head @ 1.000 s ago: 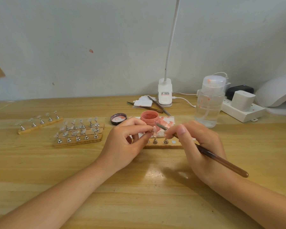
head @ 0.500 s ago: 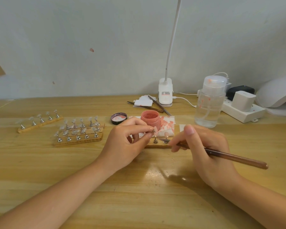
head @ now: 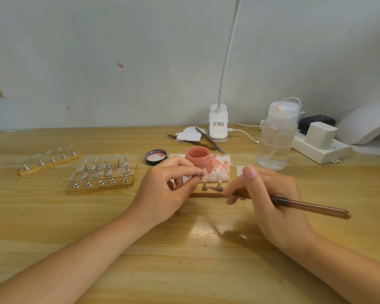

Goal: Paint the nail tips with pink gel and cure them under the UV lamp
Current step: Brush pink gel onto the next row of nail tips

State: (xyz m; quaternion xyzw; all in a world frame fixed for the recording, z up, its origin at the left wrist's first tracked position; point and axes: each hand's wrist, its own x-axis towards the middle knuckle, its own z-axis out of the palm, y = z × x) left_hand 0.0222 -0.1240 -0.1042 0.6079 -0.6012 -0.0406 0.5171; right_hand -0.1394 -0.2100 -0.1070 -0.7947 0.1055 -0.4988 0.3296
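Both hands are working at mid-counter, near each other but not touching. Left hand (head: 162, 189) is pinching a small metal stand (head: 198, 175) between thumb and forefinger; the stand is carrying a pink nail tip (head: 205, 172), raised just in front of the pink gel jar (head: 198, 160). Right hand (head: 270, 198) is gripping a brown brush (head: 305, 207), fingers curled round the shaft, bristle end pointing left and lying low over the wooden holder strip (head: 206, 192) between the hands. Two more stands are sitting on that strip, one bearing a painted tip (head: 219, 178).

Counter (head: 184, 260) is lying bare and wide on the near side under both forearms. UV lamp (head: 369, 126) is sitting at the far right edge, well apart from the hands, cut off by the frame. Power strip (head: 320, 148) and clear pump bottle (head: 275, 137) are standing between lamp and jar. Two racks of unpainted tips (head: 101, 174) are lying to the left of the left hand. Stained paper (head: 219, 165) is lying under the jar; the jar lid (head: 155, 157) is resting beside it. Clip lamp base (head: 218, 123) and tweezers (head: 208, 139) are lying by the wall.
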